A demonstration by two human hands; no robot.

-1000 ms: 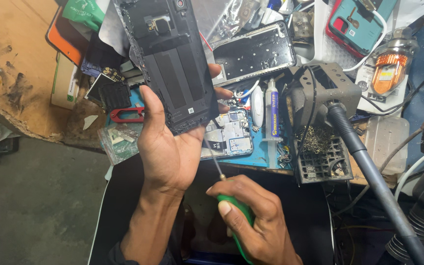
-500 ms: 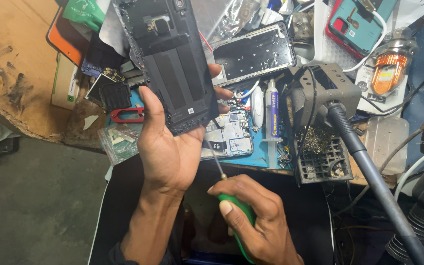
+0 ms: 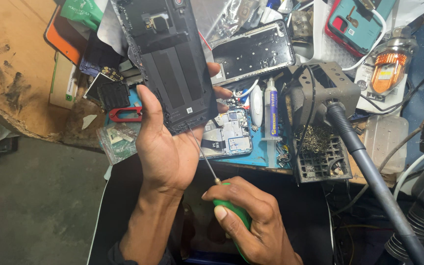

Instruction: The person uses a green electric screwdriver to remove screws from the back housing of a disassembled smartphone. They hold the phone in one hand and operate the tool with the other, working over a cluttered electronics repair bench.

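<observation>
Here, the cluttered desk (image 3: pixel 20 73), my left hand (image 3: pixel 165 147) clamped on a dark phone back cover (image 3: pixel 168 59) raised above the desk's near edge, my right hand (image 3: pixel 251 221) closed around a green-handled screwdriver (image 3: pixel 222 196), its thin tip touching the cover's lower edge.

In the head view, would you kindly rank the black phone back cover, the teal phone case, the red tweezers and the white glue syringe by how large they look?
1. black phone back cover, though it is held up nearer the camera.
2. teal phone case, partly cut off at the frame's top.
3. white glue syringe.
4. red tweezers, partly hidden behind the left hand; close to the syringe, so unsure.
</observation>
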